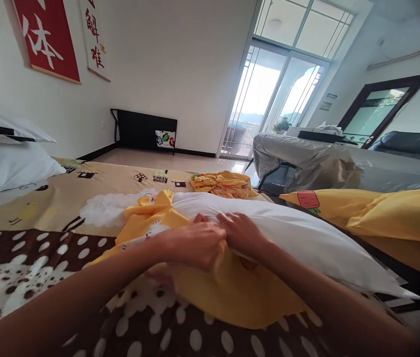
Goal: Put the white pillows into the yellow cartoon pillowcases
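A white pillow [291, 230] lies across the bed, with a yellow pillowcase [258, 295] bunched along its near side and left end. My left hand [202, 243] is closed in a fist on the pillowcase fabric. Right beside it, almost touching, my right hand [241, 232] has its fingers curled into the pillow, whose cover creases around them. Whether the right fingers also pinch the pillowcase edge is hidden. Cartoon prints show on the pillowcase's left part.
The bed sheet [191, 337] is brown with white dots and a tan band. Crumpled yellow fabric [224, 184] sits at the far edge. A yellow pillow [391, 210] is at right, white pillows [9, 166] at left. Behind stands plastic-covered furniture [388, 163].
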The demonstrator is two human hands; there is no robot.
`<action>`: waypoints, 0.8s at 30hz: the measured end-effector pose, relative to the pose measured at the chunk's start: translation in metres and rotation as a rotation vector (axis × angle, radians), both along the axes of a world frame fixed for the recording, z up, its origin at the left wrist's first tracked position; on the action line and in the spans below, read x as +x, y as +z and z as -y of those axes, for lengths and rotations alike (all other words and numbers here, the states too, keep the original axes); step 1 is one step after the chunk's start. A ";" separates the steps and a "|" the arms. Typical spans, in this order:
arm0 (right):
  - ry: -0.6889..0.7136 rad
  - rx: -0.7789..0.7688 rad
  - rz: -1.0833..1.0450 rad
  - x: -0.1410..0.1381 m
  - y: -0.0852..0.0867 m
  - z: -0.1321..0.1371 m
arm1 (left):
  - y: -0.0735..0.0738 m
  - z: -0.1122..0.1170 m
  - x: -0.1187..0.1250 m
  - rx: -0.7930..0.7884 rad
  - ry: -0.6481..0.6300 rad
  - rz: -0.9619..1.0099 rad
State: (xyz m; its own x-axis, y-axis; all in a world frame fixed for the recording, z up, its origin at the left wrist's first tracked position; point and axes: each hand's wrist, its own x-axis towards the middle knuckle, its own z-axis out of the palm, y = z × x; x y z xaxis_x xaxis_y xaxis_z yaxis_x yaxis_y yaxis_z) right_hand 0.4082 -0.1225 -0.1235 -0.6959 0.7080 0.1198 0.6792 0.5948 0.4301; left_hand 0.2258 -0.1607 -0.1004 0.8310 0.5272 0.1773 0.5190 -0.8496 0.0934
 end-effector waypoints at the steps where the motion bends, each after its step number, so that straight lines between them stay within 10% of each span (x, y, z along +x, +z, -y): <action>1: -0.055 -0.030 -0.042 -0.009 0.003 -0.002 | 0.006 -0.004 -0.001 0.004 0.013 0.070; 5: -0.110 -0.098 -0.124 -0.035 -0.013 -0.004 | -0.003 -0.014 -0.016 -0.003 0.043 0.188; 15: 0.201 0.112 -0.100 -0.012 -0.041 0.028 | -0.118 0.060 -0.097 0.638 0.223 0.025; 24: 0.246 0.244 0.051 0.005 -0.072 0.034 | -0.142 0.016 -0.112 0.823 0.006 -0.077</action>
State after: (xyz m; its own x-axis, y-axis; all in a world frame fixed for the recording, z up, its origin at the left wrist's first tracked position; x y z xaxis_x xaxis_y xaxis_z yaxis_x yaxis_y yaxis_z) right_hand 0.4131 -0.1565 -0.1956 -0.8515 0.4733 0.2257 0.5025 0.6136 0.6091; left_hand 0.1137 -0.1772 -0.2423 0.8542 0.2578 0.4515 0.5032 -0.6283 -0.5933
